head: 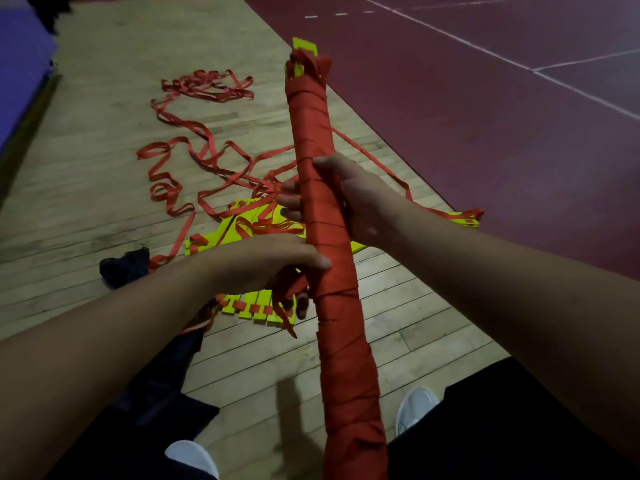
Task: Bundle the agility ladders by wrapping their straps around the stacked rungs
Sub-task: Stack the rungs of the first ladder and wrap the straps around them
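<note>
From the head view, I hold the bundle (332, 258) up in front of me with both hands. It is a long stack of rungs wound almost end to end in red strap. It runs from near me at the bottom centre, up and slightly left to the far end. There the yellow rung tips (304, 46) stick out of the wrapping.

My right hand (349, 199) grips the bundle around its middle. The thumb lies along the top and the fingers curl round the left side.

My left hand (273, 265) grips it just nearer to me, with the thumb pressed across the red wrapping and the fingers curled underneath. A loose strap end (285, 306) hangs out from under that hand.

Beneath my arms, a second agility ladder lies on the wooden floor (104, 109). Its yellow rungs (249, 225) are roughly gathered under my hands. Its red straps (194, 157) trail away in loose tangles to the far left, and one strand runs off to the right edge of the boards.

A dark cloth (124, 266) lies on the floor just left of my left forearm. My white shoes (415, 407) show at the near edge, one on each side of the bundle's lower end.

The red court surface (485, 116) with white lines fills the far right. A purple mat (20, 71) sits along the far left edge.
</note>
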{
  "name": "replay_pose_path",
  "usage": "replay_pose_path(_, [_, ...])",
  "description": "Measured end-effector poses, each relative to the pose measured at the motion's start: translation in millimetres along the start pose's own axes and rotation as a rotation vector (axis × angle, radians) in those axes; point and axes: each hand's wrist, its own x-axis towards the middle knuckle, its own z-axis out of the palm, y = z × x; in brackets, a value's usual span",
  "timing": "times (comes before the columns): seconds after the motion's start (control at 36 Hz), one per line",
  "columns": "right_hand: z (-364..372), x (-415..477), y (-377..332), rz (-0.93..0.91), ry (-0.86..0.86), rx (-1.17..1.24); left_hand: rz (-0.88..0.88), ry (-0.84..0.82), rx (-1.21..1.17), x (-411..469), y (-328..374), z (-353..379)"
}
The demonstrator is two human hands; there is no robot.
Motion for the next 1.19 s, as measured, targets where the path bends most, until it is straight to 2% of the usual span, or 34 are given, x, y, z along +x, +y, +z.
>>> replay_pose_path(0.08, [-5,0,-2,-0.045,0.024,-0.052,-0.046,0.043,0.327,-6,5,-4])
replay_pose_path(0.14, [-8,0,0,-0.072,0.066,-0.120,-0.074,0.077,0.440,-8,4,0])
replay_pose_path(0.28, [-9,4,9,-0.107,0.224,-0.241,-0.067,0.184,0.375,1,-4,18])
replay_pose_path(0.39, [-3,2,5,-0.103,0.236,-0.211,-0.009,0.231,0.359,4,-1,22])
replay_pose_path(0.44, [0,-1,0,-0.083,0.188,-0.153,0.009,0.262,0.340,6,0,20])
replay_pose_path(0.56, [-5,-5,-6,-0.026,0.060,0.010,0.000,0.138,0.107,4,0,13])
replay_pose_path(0.64, [-4,-9,-6,0.020,-0.060,-0.056,0.005,0.006,-0.024,-4,-1,11])
replay_pose_path(0.72, [2,-11,-3,0.003,-0.014,-0.152,0.013,-0.086,0.018,-10,1,14])
replay_pose_path(0.81, [1,-11,-3,0.024,-0.028,-0.169,0.001,-0.088,0.235,-13,9,8])
replay_pose_path(0.92, [-6,-9,-1,0.034,0.005,-0.189,-0.032,0.011,0.602,-10,3,0])
replay_pose_path(0.97, [-8,-5,2,0.007,0.094,-0.220,-0.037,0.066,0.601,-4,-2,1])
replay_pose_path(1.06, [-9,1,6,-0.043,0.223,-0.252,-0.065,0.128,0.457,1,-4,10])
replay_pose_path(1.08, [-9,2,6,-0.046,0.239,-0.248,-0.063,0.158,0.486,3,-4,14])
replay_pose_path(1.14, [-7,3,4,-0.041,0.208,-0.197,-0.042,0.235,0.617,6,-5,17])
replay_pose_path(1.19, [-6,3,0,-0.046,0.159,-0.095,-0.026,0.297,0.597,8,-4,17])
